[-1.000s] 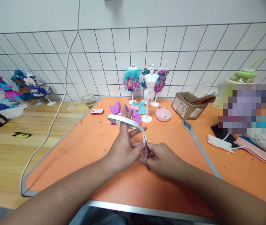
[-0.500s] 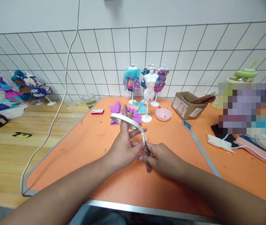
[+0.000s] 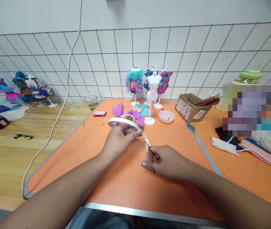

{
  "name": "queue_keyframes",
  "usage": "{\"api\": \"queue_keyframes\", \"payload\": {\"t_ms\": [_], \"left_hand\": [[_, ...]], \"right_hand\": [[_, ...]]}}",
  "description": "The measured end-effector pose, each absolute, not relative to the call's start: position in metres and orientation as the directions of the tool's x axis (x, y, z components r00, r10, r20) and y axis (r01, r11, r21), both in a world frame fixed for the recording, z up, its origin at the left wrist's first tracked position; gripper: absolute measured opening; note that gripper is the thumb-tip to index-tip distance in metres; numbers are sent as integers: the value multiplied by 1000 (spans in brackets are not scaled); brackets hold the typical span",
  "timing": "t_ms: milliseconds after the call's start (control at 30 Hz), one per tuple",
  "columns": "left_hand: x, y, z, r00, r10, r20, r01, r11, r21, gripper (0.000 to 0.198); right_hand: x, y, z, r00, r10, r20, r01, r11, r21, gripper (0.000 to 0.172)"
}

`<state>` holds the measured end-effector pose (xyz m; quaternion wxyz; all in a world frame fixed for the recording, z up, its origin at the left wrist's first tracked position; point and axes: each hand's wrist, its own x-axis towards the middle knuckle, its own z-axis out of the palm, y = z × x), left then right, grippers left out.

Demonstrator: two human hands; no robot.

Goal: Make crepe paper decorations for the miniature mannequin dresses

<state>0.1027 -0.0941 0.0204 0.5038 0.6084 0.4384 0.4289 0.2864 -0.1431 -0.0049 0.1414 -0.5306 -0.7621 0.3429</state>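
My left hand (image 3: 121, 138) is closed around a roll of narrow white tape (image 3: 116, 121), held above the orange table. From the roll a strip of tape (image 3: 145, 136) runs down to the right. Small scissors (image 3: 151, 154) are in my right hand (image 3: 165, 162), with a finger through one loop and the blades against the strip. Whether the blades are fully together cannot be made out. Beyond the hands stands a bare white mini dress form (image 3: 153, 84), with purple paper pieces (image 3: 139, 117) and another tape roll (image 3: 132, 118) to its left.
A pink bowl (image 3: 166, 116) and a cardboard box (image 3: 192, 106) are right of the dress form. Several dressed forms (image 3: 135, 79) stand behind. A red box (image 3: 99, 113) lies at left, near a lidded cup (image 3: 91, 101). A white cable (image 3: 63, 105) hangs across the left side.
My left hand has moved left and slightly down with the tape roll, its fingers now curled in. A longer strip shows between roll and scissors. My right hand has hardly moved.
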Motion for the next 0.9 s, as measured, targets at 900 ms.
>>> {"api": "queue_keyframes", "payload": {"t_ms": [900], "left_hand": [[100,-90,14,394,919,-4,25,-6,1000,38]], "right_hand": [[284,-147,-6,-464,844,-270,563,46,-825,28]]}}
